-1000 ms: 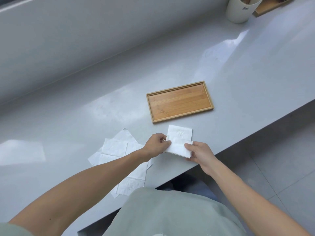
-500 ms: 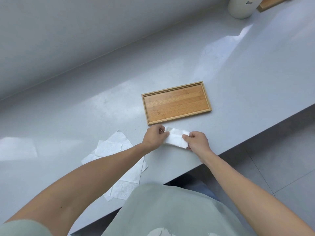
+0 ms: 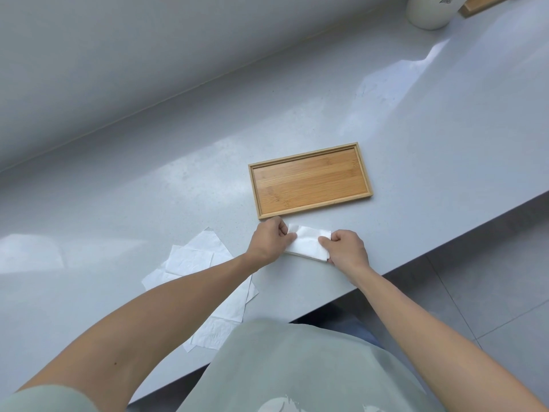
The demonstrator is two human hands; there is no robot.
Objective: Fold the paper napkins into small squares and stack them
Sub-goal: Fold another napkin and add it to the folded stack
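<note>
Both hands pinch a folded napkin (image 3: 307,242) on the grey counter (image 3: 148,188), near its front edge, just before a wooden tray (image 3: 310,180). The left hand (image 3: 269,243) pinches its left end, the right hand (image 3: 344,248) its right end. The left forearm partly hides the loose napkins (image 3: 193,260). A white cup (image 3: 430,10) is cut off at the top; grey floor tiles show at right.

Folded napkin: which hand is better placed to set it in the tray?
Probably the left hand: it grips the folded napkin right beside the wooden tray rim; the right hand sits farther toward the counter edge.
</note>
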